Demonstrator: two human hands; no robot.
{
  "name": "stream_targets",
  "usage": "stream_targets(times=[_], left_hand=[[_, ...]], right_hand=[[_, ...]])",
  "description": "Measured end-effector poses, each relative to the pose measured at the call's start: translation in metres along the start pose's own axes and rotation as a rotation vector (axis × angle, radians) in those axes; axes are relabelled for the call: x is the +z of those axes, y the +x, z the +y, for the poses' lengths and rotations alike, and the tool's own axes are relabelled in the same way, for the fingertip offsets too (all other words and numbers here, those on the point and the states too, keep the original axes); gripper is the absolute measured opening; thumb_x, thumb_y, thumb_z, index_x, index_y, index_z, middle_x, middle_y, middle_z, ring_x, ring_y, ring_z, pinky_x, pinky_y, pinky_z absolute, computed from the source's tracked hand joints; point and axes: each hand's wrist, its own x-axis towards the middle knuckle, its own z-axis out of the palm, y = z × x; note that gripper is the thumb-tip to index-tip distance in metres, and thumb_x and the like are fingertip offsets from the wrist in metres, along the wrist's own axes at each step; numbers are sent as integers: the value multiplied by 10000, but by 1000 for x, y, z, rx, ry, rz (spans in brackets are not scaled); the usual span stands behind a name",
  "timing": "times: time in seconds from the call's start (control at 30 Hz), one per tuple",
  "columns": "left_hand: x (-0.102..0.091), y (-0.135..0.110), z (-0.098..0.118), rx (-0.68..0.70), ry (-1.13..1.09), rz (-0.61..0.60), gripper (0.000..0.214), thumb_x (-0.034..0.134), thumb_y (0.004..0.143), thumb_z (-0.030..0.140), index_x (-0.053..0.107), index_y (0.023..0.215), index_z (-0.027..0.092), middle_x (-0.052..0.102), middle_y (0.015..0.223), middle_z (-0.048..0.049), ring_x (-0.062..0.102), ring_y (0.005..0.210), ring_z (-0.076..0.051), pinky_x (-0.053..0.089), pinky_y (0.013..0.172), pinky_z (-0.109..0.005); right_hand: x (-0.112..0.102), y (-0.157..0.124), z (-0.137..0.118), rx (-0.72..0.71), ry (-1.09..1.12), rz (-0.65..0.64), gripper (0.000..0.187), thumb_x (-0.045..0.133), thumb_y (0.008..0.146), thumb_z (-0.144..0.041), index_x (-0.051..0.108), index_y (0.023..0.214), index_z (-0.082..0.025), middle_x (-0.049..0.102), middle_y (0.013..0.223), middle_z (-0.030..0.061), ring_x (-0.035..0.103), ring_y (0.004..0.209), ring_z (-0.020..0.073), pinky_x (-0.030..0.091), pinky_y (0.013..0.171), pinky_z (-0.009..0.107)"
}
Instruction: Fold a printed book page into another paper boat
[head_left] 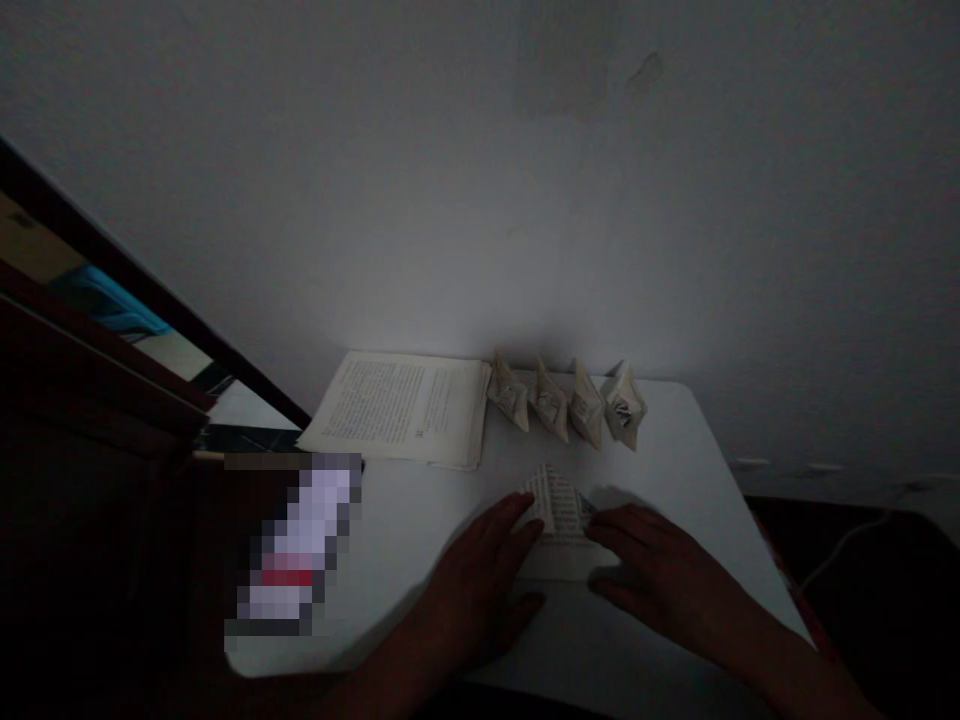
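A printed sheet of paper (559, 508), folded to a peak with a straight strip along its near side, lies on the white table (405, 540). At its left edge my left hand (480, 565) rests, fingers stretched out with their tips on the paper and the thumb apart below. My right hand (660, 560) touches the right edge in much the same way, its fingers extended and its thumb near the lower strip. Neither hand is closed round the paper. Just beyond it, several folded paper boats (551, 402) stand in a row.
A stack of printed pages (390, 408) lies at the back left, beside the boats. A pixelated phone-like object (300, 540) is at the table's left edge. Behind the table rises a pale wall (420, 200). A white cable (847, 540) hangs at the right.
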Motion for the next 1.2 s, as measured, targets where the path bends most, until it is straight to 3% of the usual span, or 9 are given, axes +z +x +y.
stream_targets(times=[0.17, 0.3, 0.53, 0.77, 0.9, 1.03, 1.2], left_hand=[[6, -5, -7, 4, 78, 30, 490, 551, 816, 294, 412, 1266, 160, 505, 1271, -126, 461, 1186, -255, 454, 944, -433], [3, -1, -10, 73, 113, -10, 385, 513, 845, 291, 476, 1204, 158, 567, 1196, -104, 488, 1154, -250, 459, 935, -415], [0, 8, -3, 71, 122, -14, 358, 558, 816, 336, 540, 1110, 134, 593, 1099, -107, 525, 1063, -261, 459, 901, -407], [0, 14, 0, 78, 149, 1, 290, 532, 828, 342, 553, 1041, 147, 606, 971, -94, 555, 969, -245, 481, 819, -398], [-2, 17, 0, 73, 137, -14, 263, 534, 823, 346, 555, 1002, 154, 598, 929, -87, 556, 934, -237, 491, 789, -391], [-2, 18, -1, 83, 158, -37, 175, 500, 832, 250, 552, 969, 155, 588, 909, -79, 550, 923, -227, 488, 789, -378], [3, 19, -4, 101, 222, -40, 163, 464, 821, 128, 566, 949, 142, 590, 886, -84, 556, 848, -221, 494, 712, -352]], right_hand=[[-1, 1, 0, -63, -38, 16, 353, 608, 780, -287, 576, 1121, -205, 640, 1060, 78, 582, 971, 229, 474, 858, 422], [-4, 4, -3, -96, -58, 3, 323, 575, 792, -270, 588, 1107, -201, 644, 1027, 86, 585, 937, 232, 476, 830, 417], [-1, 5, -8, -135, -85, 27, 272, 536, 787, -208, 615, 1046, -175, 637, 988, 95, 575, 909, 230, 478, 804, 410], [11, -1, -1, -289, -97, 145, 155, 519, 813, -172, 645, 901, -190, 669, 924, 74, 597, 882, 204, 488, 779, 375], [14, -6, 1, -282, -115, 194, 172, 511, 827, -143, 630, 949, -166, 679, 918, 78, 607, 872, 197, 495, 794, 369], [16, -8, 3, -236, -97, 229, 185, 511, 817, -122, 620, 962, -157, 679, 907, 74, 613, 857, 189, 500, 795, 362], [16, -1, 3, -229, -79, 168, 159, 528, 820, -183, 620, 945, -147, 667, 895, 80, 597, 837, 198, 499, 770, 365]])
